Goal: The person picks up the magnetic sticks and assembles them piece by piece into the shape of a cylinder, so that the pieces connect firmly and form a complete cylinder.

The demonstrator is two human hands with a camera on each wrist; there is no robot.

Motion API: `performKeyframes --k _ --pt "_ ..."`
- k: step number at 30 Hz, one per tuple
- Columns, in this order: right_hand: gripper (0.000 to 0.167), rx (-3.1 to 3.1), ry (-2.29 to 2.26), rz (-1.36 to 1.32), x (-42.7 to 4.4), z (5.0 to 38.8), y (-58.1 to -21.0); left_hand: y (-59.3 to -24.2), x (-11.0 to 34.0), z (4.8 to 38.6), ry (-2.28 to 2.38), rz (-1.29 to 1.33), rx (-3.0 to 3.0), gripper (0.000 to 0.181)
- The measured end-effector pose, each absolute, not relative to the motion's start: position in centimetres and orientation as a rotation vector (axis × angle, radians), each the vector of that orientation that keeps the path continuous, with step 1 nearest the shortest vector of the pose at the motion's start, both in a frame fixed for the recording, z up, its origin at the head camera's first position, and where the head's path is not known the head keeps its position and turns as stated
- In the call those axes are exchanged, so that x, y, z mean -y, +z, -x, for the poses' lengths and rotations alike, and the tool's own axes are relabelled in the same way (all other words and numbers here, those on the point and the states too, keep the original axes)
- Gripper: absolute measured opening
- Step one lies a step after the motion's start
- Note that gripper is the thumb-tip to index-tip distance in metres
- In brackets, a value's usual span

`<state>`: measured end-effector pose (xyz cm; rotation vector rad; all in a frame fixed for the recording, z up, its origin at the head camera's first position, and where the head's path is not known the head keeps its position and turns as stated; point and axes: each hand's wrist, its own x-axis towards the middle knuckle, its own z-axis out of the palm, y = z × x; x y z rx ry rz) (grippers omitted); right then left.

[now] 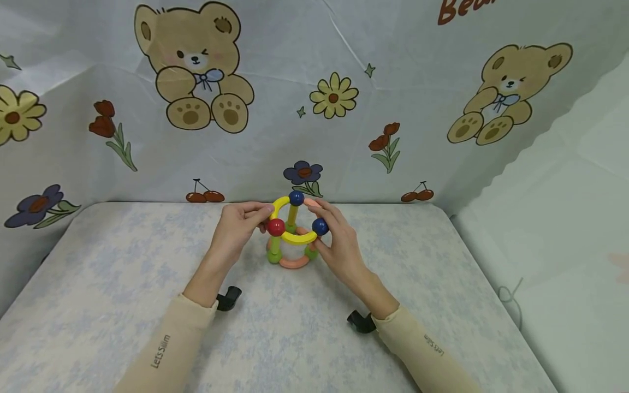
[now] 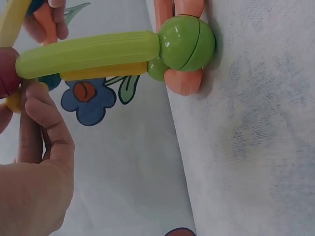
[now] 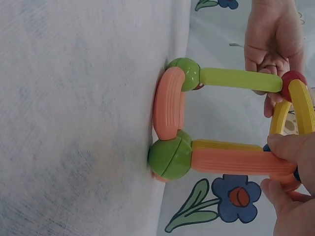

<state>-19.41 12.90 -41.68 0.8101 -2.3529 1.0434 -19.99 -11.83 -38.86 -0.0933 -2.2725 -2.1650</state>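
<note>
A frame of magnetic rods and balls stands on the table. Its base has green balls joined by curved orange rods. Straight uprights, a lime one, a yellow one and an orange one, rise to a ring with a red ball and two dark blue balls. At the ring's left, my left hand pinches the curved yellow rod beside the red ball. My right hand holds the ring's right side around a blue ball, fingers on the curved orange rod.
The table has a pale blue mottled cover. Behind its far edge hangs a white cloth printed with bears and flowers. Black wrist-camera mounts stick out by both sleeves. A thin cord lies off the table's right edge.
</note>
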Motion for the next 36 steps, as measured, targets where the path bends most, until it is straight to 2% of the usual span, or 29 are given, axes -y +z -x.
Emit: performKeyframes --k 6,18,23,26,31,36 --pt "0.068 2.352 1.012 -0.811 -12.9 19.5 -41.5 -38.9 11.9 20.1 -2.185 0.091 2.266 0.034" --pt "0.080 2.457 1.097 -0.918 -13.1 19.7 -41.3 -39.2 11.8 20.3 -2.217 0.089 2.239 0.041" --pt "0.090 2.517 1.288 -0.857 -12.9 19.9 -41.9 -39.3 11.9 20.3 -2.222 0.056 2.226 0.040" --pt "0.077 2.563 1.314 -0.798 -12.7 20.0 -42.6 -39.5 12.0 20.3 -2.240 0.044 2.206 0.042" --pt "0.041 2.654 1.253 -0.710 -12.6 20.3 -43.8 -40.1 12.4 20.6 -2.284 0.081 2.206 0.038" --pt "0.028 2.664 1.318 -0.723 -12.8 21.0 -44.3 -40.6 12.9 21.1 -2.283 0.190 2.393 0.025"
